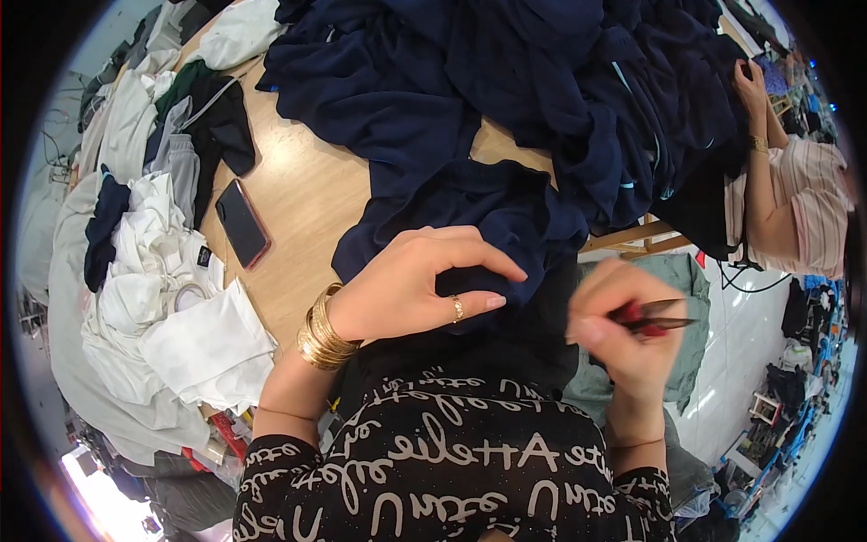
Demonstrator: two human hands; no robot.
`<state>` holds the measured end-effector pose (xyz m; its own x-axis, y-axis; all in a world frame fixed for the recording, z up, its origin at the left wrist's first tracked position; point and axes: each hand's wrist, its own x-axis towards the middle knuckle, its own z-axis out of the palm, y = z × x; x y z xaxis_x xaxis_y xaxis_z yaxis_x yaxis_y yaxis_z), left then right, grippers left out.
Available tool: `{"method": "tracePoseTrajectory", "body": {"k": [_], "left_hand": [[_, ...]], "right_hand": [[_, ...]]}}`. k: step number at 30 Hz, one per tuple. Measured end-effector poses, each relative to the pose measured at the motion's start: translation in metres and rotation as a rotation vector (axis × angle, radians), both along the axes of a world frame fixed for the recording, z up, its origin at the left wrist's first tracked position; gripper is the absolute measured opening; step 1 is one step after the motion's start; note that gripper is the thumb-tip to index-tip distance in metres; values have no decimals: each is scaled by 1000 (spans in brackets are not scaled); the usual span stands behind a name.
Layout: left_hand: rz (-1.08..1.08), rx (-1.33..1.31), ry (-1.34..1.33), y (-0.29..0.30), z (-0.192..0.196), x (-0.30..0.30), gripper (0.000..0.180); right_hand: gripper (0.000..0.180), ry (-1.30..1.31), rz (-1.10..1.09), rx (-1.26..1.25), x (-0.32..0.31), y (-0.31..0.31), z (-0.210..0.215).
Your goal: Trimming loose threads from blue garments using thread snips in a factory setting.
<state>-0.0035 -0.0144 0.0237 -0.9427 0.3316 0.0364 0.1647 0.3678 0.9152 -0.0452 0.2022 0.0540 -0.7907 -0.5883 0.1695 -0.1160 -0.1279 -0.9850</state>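
A navy blue garment (488, 203) lies bunched at the table's near edge, partly over my lap. My left hand (424, 275) is over its near part with thumb and fingers apart; nothing shows between them, and whether it presses on the cloth I cannot tell. To the right, off the garment, my right hand (623, 330) is closed around small red-handled thread snips (652, 323). Their dark pointed blades stick out to the right, past the back of the fist. This hand is slightly blurred.
More navy clothing (542, 72) is heaped across the far side of the wooden table (307, 194). A phone (242, 224) lies left of the garment, beside a pile of white clothes (172, 298). At the far right, another person's hand (751, 90) touches the heap.
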Motion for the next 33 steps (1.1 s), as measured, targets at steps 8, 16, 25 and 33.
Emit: {"method": "tracePoseTrajectory", "body": {"k": [8,16,25,33], "left_hand": [[50,210,-71,-3,-6,2,42],[117,273,-262,-9,-3,2,42],[666,251,319,4,-40,6,23],[635,439,282,-2,-47,11,26]], "right_hand": [[41,417,-262,548,-32,9,-2],[13,-20,28,382,-29,-13,-50],[19,730,16,285,10,-22,-64],[23,271,50,215,-10,-10,-46]]}}
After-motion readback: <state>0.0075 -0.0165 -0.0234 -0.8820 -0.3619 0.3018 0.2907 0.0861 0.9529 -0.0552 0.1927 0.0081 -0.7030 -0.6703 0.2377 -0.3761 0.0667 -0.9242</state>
